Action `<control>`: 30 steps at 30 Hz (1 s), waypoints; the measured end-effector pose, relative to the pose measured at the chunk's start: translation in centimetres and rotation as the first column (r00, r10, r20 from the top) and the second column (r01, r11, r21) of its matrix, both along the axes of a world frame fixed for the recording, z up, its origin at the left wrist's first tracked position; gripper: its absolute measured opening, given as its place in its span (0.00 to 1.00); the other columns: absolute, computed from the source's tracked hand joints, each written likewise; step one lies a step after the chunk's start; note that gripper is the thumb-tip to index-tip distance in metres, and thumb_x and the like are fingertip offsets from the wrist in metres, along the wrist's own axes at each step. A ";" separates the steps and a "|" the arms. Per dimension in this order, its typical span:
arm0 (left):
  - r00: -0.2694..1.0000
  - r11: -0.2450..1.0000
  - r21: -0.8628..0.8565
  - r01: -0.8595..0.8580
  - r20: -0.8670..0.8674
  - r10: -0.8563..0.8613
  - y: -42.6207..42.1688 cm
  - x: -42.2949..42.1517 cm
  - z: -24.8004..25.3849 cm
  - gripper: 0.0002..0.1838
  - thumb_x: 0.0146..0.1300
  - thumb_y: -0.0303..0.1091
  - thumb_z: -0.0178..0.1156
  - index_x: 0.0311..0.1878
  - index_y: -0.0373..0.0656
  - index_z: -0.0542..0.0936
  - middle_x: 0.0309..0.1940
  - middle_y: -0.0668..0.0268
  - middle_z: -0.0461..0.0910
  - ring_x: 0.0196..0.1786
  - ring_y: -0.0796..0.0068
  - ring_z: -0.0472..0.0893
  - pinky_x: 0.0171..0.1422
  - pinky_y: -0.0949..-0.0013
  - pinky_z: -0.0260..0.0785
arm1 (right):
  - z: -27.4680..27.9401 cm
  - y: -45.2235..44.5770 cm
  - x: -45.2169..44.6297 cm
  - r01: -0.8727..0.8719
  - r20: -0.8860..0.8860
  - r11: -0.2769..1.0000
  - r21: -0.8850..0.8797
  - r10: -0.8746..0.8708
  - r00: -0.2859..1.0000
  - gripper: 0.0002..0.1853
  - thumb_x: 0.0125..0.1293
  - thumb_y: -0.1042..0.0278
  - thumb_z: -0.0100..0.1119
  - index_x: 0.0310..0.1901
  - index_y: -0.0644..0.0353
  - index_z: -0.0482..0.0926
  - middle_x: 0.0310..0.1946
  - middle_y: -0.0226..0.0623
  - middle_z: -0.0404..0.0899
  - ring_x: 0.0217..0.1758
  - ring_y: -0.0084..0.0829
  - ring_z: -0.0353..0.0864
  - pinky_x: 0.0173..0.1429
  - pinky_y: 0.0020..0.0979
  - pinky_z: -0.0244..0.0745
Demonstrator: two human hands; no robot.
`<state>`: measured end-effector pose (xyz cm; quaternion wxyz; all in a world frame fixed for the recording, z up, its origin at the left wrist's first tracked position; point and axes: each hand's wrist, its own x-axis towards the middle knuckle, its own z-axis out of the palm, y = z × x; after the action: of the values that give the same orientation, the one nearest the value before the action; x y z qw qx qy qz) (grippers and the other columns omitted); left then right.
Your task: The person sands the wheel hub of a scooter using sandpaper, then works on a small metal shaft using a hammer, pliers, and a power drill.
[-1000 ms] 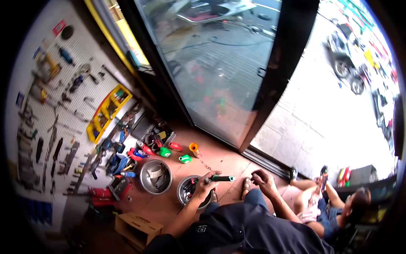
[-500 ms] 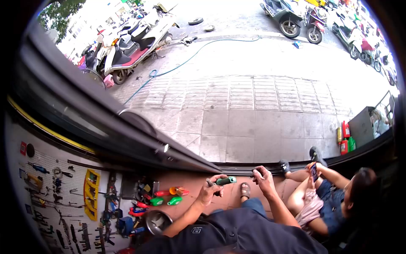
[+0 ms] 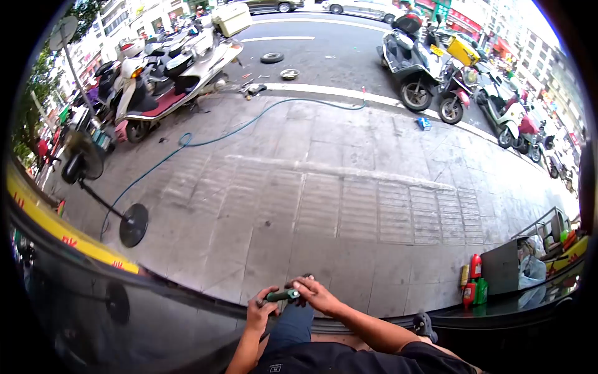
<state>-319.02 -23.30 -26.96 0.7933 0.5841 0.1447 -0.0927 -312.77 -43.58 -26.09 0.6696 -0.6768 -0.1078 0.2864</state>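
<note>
Position: the dark green cylinder (image 3: 281, 296) lies across the fingers of the left hand (image 3: 264, 305), in the air above the wearer's knee; its pale end points toward the right hand (image 3: 313, 294).

Surface and room, left to right: grey paved sidewalk (image 3: 249, 187) beyond the dark door sill. Near its left edge, a pedestal fan (image 3: 132, 225) on a round black base. White scooter (image 3: 187, 87) parked near the upper left corner. Blue-green hose (image 3: 268, 112) runs from the left side to the curb edge. Black tire (image 3: 271, 58) on the road past the curb. Small blue packet (image 3: 424, 123) close to the curb, below the dark scooter (image 3: 412, 62). Dark shoe (image 3: 425, 325) by the sill. Red, green and yellow bottles (image 3: 474, 283) grouped at the lower right, beside a grey box (image 3: 501, 269).

Fingers: left, curled closed round the cylinder. Right, bent, tips at the pale end; contact and opening cannot be told.
</note>
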 end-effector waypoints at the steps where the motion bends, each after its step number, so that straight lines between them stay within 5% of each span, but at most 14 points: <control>1: 0.999 0.999 0.003 -0.034 -0.028 0.034 0.3 2.0 -1.2 0.24 0.53 0.23 0.57 0.57 0.31 0.77 0.29 0.63 0.80 0.25 0.76 0.78 0.32 0.72 0.71 | 0.2 0.1 2.9 -0.081 -0.161 0.995 0.057 0.089 0.983 0.22 0.80 0.51 0.41 0.59 0.59 0.75 0.36 0.33 0.80 0.34 0.20 0.78 0.39 0.25 0.75; 4: 0.993 0.996 -0.018 -0.091 -0.074 0.089 0.0 9.9 1.9 0.24 0.53 0.24 0.57 0.56 0.32 0.78 0.28 0.64 0.80 0.25 0.76 0.78 0.31 0.72 0.71 | 4.4 -0.5 11.4 -0.206 -0.372 0.939 0.275 0.301 0.878 0.31 0.77 0.40 0.38 0.67 0.58 0.67 0.41 0.34 0.80 0.38 0.21 0.77 0.41 0.25 0.74; 7: 1.000 0.999 0.032 -0.013 -0.007 0.013 -0.5 17.8 5.9 0.23 0.55 0.26 0.58 0.57 0.33 0.79 0.27 0.66 0.79 0.26 0.79 0.76 0.31 0.72 0.69 | 9.9 -2.6 19.6 -0.261 -0.294 0.920 0.292 0.346 0.891 0.37 0.74 0.35 0.43 0.69 0.60 0.64 0.47 0.38 0.80 0.43 0.23 0.78 0.45 0.27 0.75; 9: 0.989 0.973 0.203 0.109 0.077 -0.127 -1.3 23.6 8.8 0.21 0.57 0.25 0.58 0.56 0.36 0.79 0.31 0.71 0.79 0.27 0.83 0.74 0.32 0.75 0.67 | 13.8 -4.1 24.8 -0.319 -0.135 0.939 0.129 0.335 0.932 0.29 0.75 0.47 0.50 0.65 0.63 0.69 0.47 0.39 0.80 0.45 0.27 0.79 0.50 0.29 0.75; 12: 0.943 0.924 0.316 0.215 0.179 -0.280 -3.0 32.2 13.1 0.23 0.56 0.25 0.57 0.57 0.38 0.78 0.38 0.70 0.76 0.36 0.83 0.74 0.41 0.76 0.69 | 16.0 -5.8 30.9 -0.174 -0.137 0.968 0.183 0.200 0.970 0.21 0.74 0.59 0.53 0.61 0.63 0.73 0.42 0.38 0.82 0.40 0.24 0.79 0.47 0.27 0.74; 13: 0.914 0.897 0.406 0.171 0.274 -0.299 -3.6 34.9 11.4 0.24 0.53 0.29 0.60 0.56 0.40 0.79 0.41 0.67 0.77 0.39 0.75 0.76 0.46 0.70 0.69 | 14.9 -6.9 33.1 -0.160 -0.107 0.973 0.166 0.179 0.978 0.21 0.73 0.62 0.52 0.61 0.64 0.72 0.40 0.40 0.83 0.38 0.25 0.80 0.45 0.27 0.75; 15: 0.896 0.779 0.571 0.260 0.158 -0.415 -4.9 41.0 10.8 0.24 0.50 0.30 0.60 0.55 0.45 0.80 0.39 0.63 0.78 0.42 0.67 0.79 0.49 0.67 0.70 | 11.9 -8.6 37.1 -0.060 -0.217 0.973 0.222 0.110 0.970 0.23 0.71 0.56 0.52 0.60 0.65 0.73 0.39 0.42 0.83 0.37 0.28 0.80 0.42 0.28 0.76; 19: 0.904 0.678 0.706 0.207 0.127 -0.408 -9.2 51.4 7.1 0.25 0.48 0.27 0.61 0.55 0.45 0.80 0.41 0.61 0.79 0.41 0.65 0.80 0.48 0.64 0.72 | 8.2 -12.1 47.0 0.067 -0.396 0.966 0.249 0.038 0.917 0.26 0.69 0.50 0.53 0.58 0.65 0.75 0.36 0.42 0.82 0.34 0.30 0.81 0.39 0.29 0.76; 23: 0.950 0.873 0.431 0.227 0.098 -0.295 -12.4 60.8 10.5 0.27 0.53 0.27 0.61 0.60 0.43 0.78 0.51 0.62 0.80 0.56 0.69 0.77 0.61 0.65 0.68 | 12.5 -14.8 59.1 -0.022 -0.339 0.989 0.144 0.070 0.938 0.25 0.71 0.48 0.52 0.55 0.64 0.76 0.33 0.42 0.82 0.32 0.29 0.80 0.38 0.29 0.75; 26: 0.977 0.969 0.247 0.016 0.202 -0.068 -13.1 67.5 12.8 0.27 0.54 0.24 0.57 0.62 0.38 0.76 0.52 0.60 0.81 0.60 0.66 0.78 0.66 0.66 0.68 | 14.7 -15.6 68.6 -0.012 -0.338 0.996 0.088 0.041 0.940 0.22 0.71 0.56 0.49 0.57 0.66 0.75 0.33 0.41 0.81 0.31 0.27 0.78 0.37 0.27 0.74; 29: 0.996 0.981 0.183 -0.059 0.070 0.047 -10.9 74.5 14.8 0.26 0.56 0.22 0.55 0.61 0.38 0.76 0.49 0.61 0.80 0.52 0.72 0.80 0.57 0.71 0.72 | 16.0 -13.6 77.0 0.047 -0.339 0.999 0.017 -0.038 0.940 0.26 0.67 0.60 0.46 0.63 0.67 0.69 0.34 0.40 0.78 0.29 0.27 0.76 0.37 0.29 0.73; 30: 0.985 0.986 0.070 -0.153 0.093 0.146 -9.7 76.9 14.3 0.25 0.58 0.24 0.56 0.61 0.36 0.74 0.43 0.63 0.80 0.42 0.77 0.79 0.47 0.74 0.72 | 14.9 -13.0 80.0 0.042 -0.332 0.999 0.007 -0.037 0.943 0.26 0.67 0.60 0.46 0.63 0.67 0.69 0.34 0.40 0.78 0.29 0.27 0.76 0.37 0.29 0.73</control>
<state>-242.15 -32.98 -12.68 0.7805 0.6052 0.1569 -0.0017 -232.80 -56.62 -11.16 0.6885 -0.6163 0.0178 0.3819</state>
